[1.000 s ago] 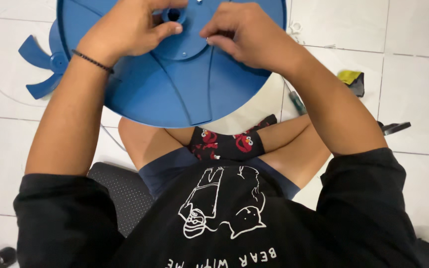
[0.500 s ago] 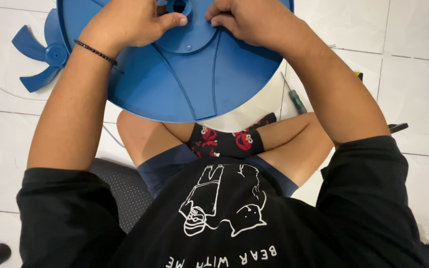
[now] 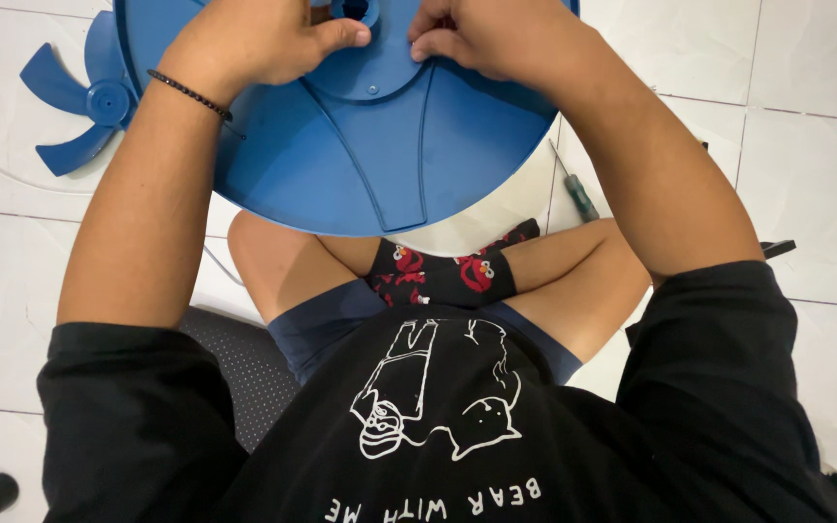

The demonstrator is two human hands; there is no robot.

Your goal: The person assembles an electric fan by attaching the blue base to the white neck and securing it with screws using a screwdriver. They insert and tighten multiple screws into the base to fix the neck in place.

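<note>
the blue disc [image 3: 380, 145] filled the upper middle of the frame, tilted over your crossed legs, its lower rim hanging just above the socks [image 3: 443, 276]. your left hand [image 3: 263, 39] lay curled on its face left of the hub [image 3: 353, 10], thumb stretched toward the hole, fingers bent but gripping nothing i could make out. your right hand [image 3: 481, 39] sat on the hub's other side with fingertips pinched close together; whether a small part was between them i could not tell, they were too tightly bunched and near the frame's top edge.

the disc seemed held mostly by the press of your two hands and whatever propped it out of view. i judged that if either hand lifted, the near rim could drop onto your shins or slide off toward the tile. anything small in that pinch could slip through the hub hole and roll away on the white floor [image 3: 825, 174].

a blue fan blade [image 3: 75, 102] lay at upper left, partly under the disc's edge. a screwdriver [image 3: 573, 189] rested at right of centre beside your knee, close enough that a shifting leg could kick it. a dark mat [image 3: 234, 373] showed at lower left.
</note>
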